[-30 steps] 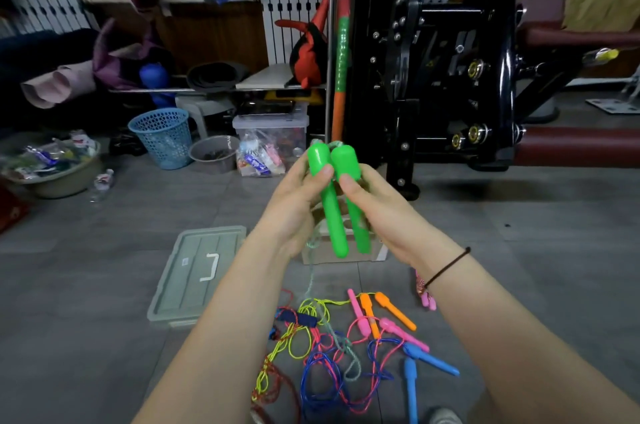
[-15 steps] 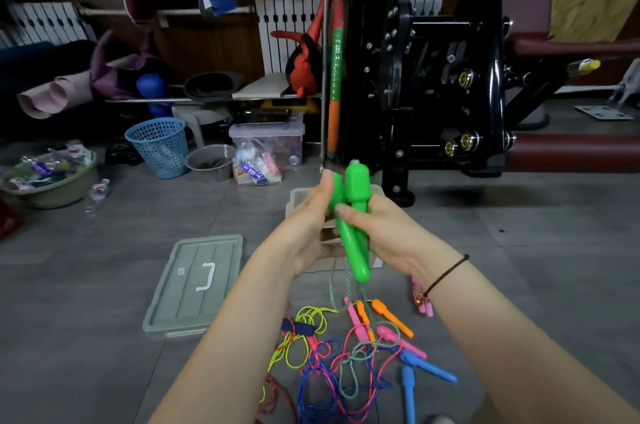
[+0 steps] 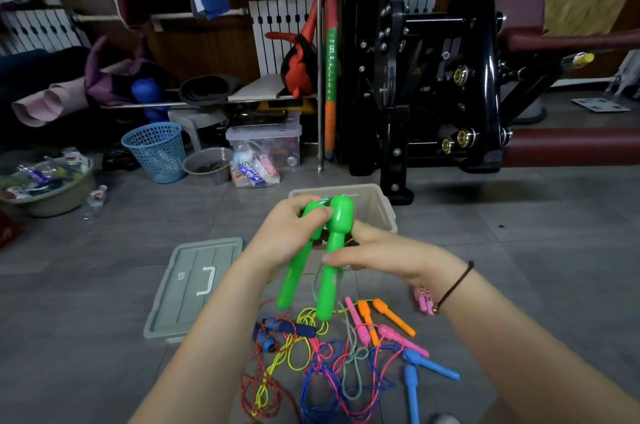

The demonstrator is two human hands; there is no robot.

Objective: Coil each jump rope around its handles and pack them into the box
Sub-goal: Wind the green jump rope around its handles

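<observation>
Over the floor (image 3: 104,285), just before the open box (image 3: 377,205), the green handles (image 3: 325,260) are held together by the left hand (image 3: 287,236) and right hand (image 3: 384,253), both grips closed on them. Their cord (image 3: 350,333) is not yet coiled; other ropes (image 3: 322,371) are left tangled and unpacked.

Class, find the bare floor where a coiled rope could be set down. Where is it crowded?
Bare floor lies right of the box, before the black machine, and left of the lid toward the basin. Crowded: the rope tangle.
</observation>
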